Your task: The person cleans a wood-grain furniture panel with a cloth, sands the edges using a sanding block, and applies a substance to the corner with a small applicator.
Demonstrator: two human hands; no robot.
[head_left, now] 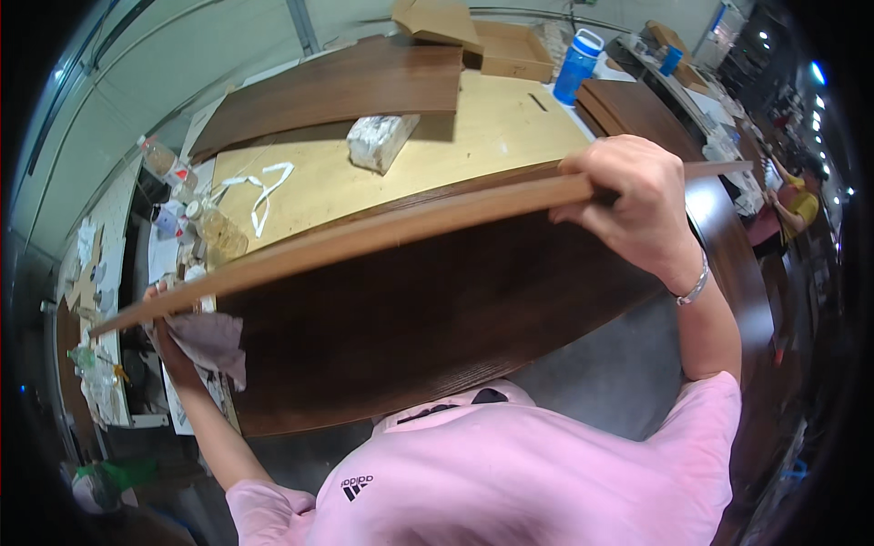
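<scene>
You are gripping a dark wooden panel [428, 309] on edge along the counter's [492, 127] near edge: right hand [637, 205] clamping its top edge, left hand [177, 341] pressing a cloth [214, 341] against its left end, long axis running left-right.

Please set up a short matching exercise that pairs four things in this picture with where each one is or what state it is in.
Things:
1. right hand
2. left hand
3. blue bottle
4. white wrapped block

Places or states:
A. lying on the light tabletop below a dark panel
B. holding a crumpled cloth at the board's left end
C. gripping the board's top edge
D. standing upright at the far edge of the table

Pairs: 1-C, 2-B, 3-D, 4-A
</scene>
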